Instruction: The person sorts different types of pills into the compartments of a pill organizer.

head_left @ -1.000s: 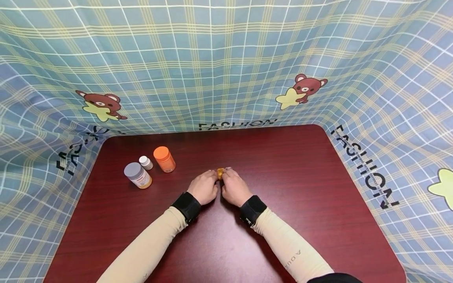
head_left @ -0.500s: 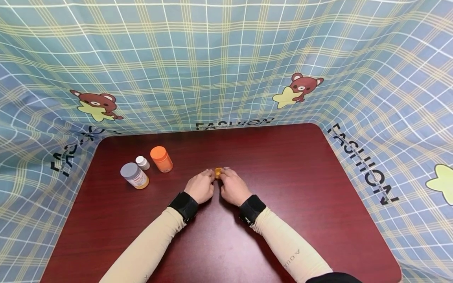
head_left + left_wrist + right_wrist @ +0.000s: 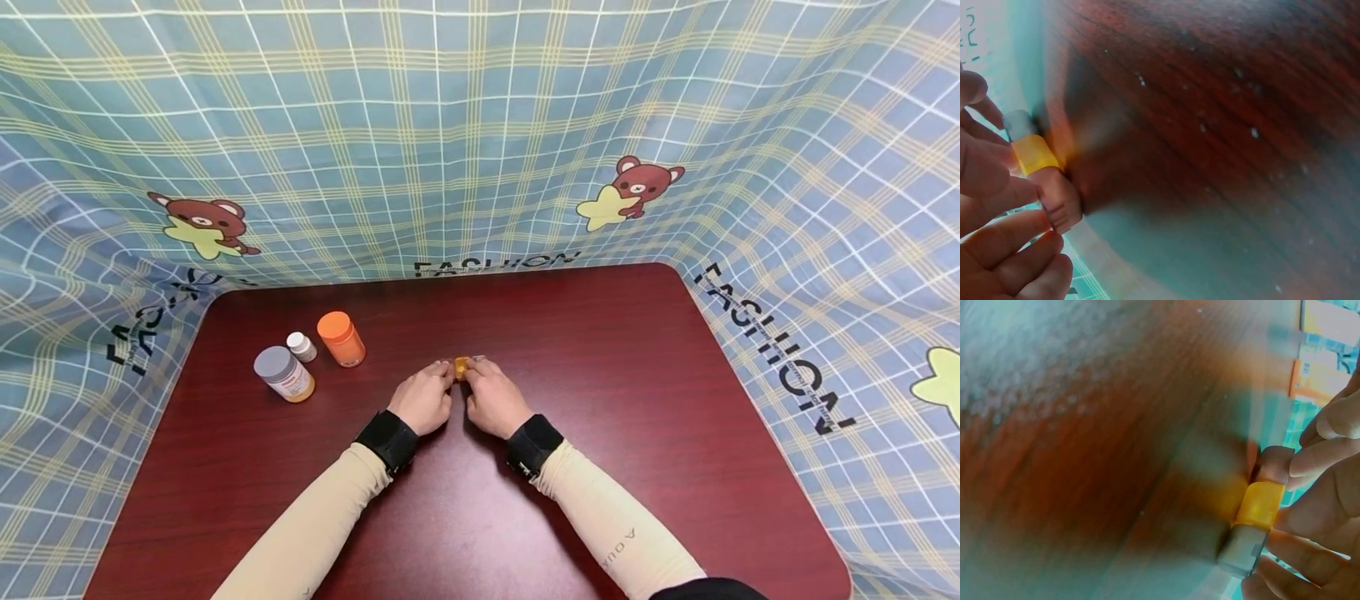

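Note:
A small pill box (image 3: 461,368) lies on the table between both hands. In the left wrist view its yellow section (image 3: 1036,154) sits between a greyish clear section and a brownish-pink one. The left hand (image 3: 422,398) holds its left end, and the right hand (image 3: 497,398) grips the right end. Curled fingers of the right hand (image 3: 1322,506) run along the box's side in the right wrist view. In the head view the hands cover much of it; whether any lid is raised cannot be told.
At the left of the dark red table (image 3: 600,350) stand an orange bottle (image 3: 342,340), a small white bottle (image 3: 302,347) and a grey-lidded jar (image 3: 285,374). A plaid curtain (image 3: 465,150) hangs behind the table and along both sides.
The head view has shifted slightly, so the table and bottles appear a little farther left. Both hands stay at the pill box with hardly any movement.

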Demonstrator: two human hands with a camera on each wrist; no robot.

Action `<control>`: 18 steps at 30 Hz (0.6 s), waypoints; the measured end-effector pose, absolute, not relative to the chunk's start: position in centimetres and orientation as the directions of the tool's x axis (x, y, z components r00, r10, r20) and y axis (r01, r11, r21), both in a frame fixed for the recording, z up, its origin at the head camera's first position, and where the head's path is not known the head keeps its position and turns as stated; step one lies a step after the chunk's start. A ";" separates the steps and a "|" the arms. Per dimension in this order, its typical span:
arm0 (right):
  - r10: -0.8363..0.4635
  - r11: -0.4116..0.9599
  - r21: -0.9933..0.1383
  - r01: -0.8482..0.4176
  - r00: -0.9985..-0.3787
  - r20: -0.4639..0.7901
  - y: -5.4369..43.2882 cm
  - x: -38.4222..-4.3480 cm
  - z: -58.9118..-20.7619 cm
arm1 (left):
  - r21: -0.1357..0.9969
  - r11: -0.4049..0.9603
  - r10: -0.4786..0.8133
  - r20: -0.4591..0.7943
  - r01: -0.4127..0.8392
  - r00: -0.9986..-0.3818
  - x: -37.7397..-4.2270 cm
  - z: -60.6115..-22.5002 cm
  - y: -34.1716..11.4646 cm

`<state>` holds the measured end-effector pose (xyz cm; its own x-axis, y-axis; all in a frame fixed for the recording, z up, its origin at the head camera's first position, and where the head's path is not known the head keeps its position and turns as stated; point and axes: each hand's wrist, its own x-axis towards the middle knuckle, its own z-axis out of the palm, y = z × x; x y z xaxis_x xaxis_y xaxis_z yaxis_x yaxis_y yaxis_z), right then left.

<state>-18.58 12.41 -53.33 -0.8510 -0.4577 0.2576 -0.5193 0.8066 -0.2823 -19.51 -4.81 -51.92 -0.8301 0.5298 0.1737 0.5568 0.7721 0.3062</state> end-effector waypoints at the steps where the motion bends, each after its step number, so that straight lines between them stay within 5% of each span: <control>1: -0.458 0.807 -0.285 -0.516 -0.853 0.250 12.4 -18.6 -53.3 | 0.306 0.769 0.532 0.180 0.561 -0.827 -19.5 -51.9 -4.8; 18: -0.535 0.824 -0.088 -0.559 -0.820 0.204 11.7 -19.6 -52.9 | 0.240 0.755 0.560 0.247 0.610 -0.791 -21.1 -51.8 -5.4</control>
